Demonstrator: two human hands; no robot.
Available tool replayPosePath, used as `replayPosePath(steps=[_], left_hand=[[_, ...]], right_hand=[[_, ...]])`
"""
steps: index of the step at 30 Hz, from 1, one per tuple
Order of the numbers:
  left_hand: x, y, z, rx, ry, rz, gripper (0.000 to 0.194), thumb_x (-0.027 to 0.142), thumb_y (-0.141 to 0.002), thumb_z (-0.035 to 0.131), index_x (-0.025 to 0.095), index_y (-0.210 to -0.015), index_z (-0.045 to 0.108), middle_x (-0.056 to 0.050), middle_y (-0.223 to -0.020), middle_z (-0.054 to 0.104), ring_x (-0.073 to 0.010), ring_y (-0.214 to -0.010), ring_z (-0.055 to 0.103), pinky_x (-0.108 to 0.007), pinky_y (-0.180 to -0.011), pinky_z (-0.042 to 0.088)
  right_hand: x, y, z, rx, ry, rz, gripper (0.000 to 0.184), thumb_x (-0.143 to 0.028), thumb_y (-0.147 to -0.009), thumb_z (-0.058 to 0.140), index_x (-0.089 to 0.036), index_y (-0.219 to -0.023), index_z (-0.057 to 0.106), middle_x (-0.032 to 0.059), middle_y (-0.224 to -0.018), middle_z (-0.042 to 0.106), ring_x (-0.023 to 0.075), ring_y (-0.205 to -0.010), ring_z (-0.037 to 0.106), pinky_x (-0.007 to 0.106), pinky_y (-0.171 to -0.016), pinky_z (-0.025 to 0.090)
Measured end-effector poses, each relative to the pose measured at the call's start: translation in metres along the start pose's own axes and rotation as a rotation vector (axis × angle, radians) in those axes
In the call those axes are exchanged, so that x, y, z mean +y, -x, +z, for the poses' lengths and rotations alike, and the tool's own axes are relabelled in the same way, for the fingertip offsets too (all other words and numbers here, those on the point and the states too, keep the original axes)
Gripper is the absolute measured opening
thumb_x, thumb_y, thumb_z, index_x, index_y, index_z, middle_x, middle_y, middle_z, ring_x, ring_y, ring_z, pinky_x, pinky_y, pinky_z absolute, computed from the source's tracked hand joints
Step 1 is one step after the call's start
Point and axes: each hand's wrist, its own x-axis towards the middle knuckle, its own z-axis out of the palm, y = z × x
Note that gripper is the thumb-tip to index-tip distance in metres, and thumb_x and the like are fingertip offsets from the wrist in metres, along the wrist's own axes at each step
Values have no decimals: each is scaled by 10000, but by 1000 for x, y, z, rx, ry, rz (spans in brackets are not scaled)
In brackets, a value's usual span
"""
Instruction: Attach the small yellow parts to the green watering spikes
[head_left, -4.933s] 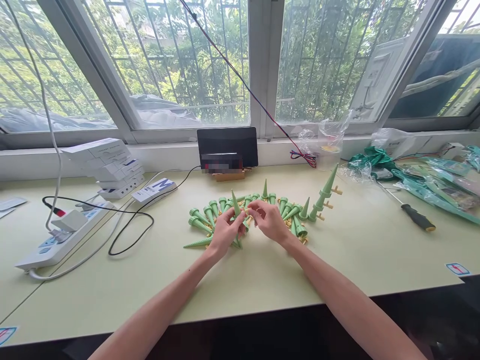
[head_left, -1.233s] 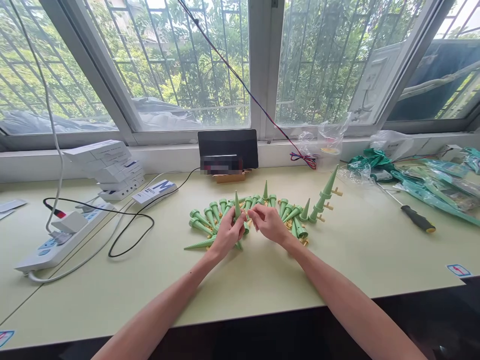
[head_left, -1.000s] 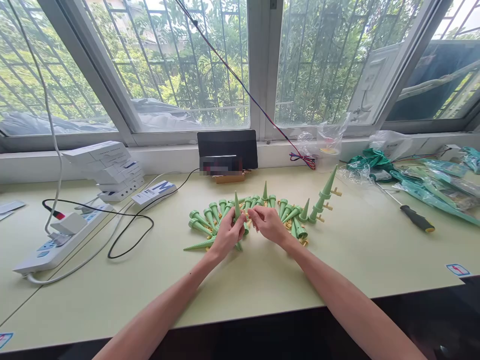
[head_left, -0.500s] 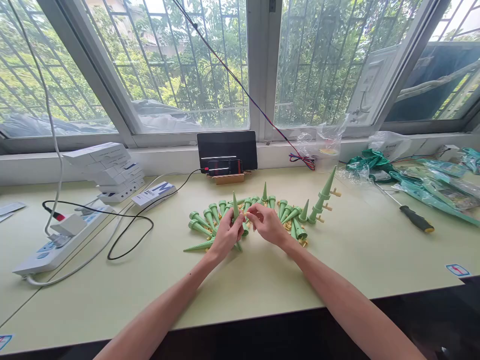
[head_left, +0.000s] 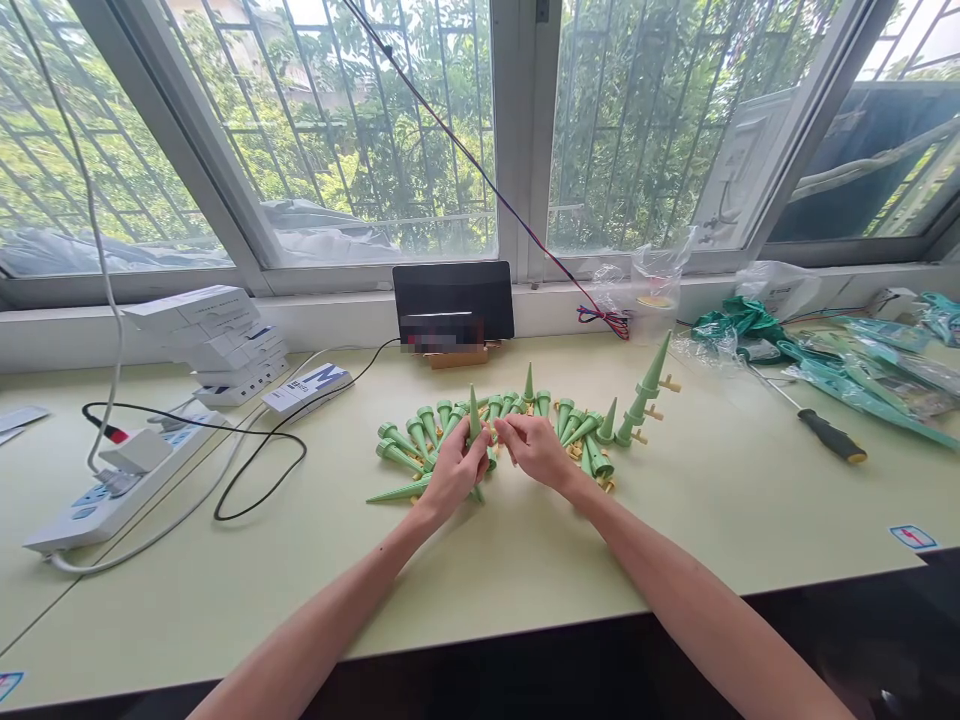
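Note:
My left hand (head_left: 453, 468) is closed around a green plastic watering spike (head_left: 473, 406), its pointed tip standing up above the fingers. My right hand (head_left: 538, 450) meets it from the right, thumb and forefinger pinched at a small yellow valve (head_left: 492, 431) on the spike's side; the fingers partly cover it. Around both hands lie several more green spikes (head_left: 400, 455) with yellow valves, fanned out in an arc. Right of them a leaning stack of nested spikes (head_left: 643, 398) rises with its yellow valves pointing right.
A tablet (head_left: 454, 290) leans by the window behind the spikes. To the left are a power strip (head_left: 135, 490), looping cables and stacked white boxes (head_left: 225, 340). A screwdriver (head_left: 832, 436) and green packaging bags (head_left: 877, 385) lie on the right.
My right hand's fingers have shifted slightly and curled more at the valve. The left hand keeps its hold on the spike, nearly unmoved.

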Motion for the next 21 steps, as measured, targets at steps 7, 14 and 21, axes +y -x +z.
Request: replayPosePath(steps=[7,14,21], left_hand=[[1,-1,-1,23,-19,2,276,443,-928,535,212,-812,436,78,-495,389,-75,-401,342,-193,-399,248],[1,-3,-1,34,-9,-5,273,466,-933,520,218,-847,444,73,-501,418,-78,-399,337,-193,-391,248],[3,-2,-1,26,-3,-5,291,469,-925,531,215,-818,439,67,-506,421,-79,-405,332,-194,-388,246]], right_hand=[[2,1,2,-35,-8,-15,357,-443,-956,486,-184,-723,566,-22,-554,529,110,-499,446,239,-499,344],[1,1,2,0,-85,-10,197,-369,-906,574,-203,-1008,549,22,-803,638,125,-572,545,247,-528,432],[4,0,3,15,-115,-12,123,-321,-918,536,-202,-885,541,11,-741,607,130,-565,548,258,-541,455]])
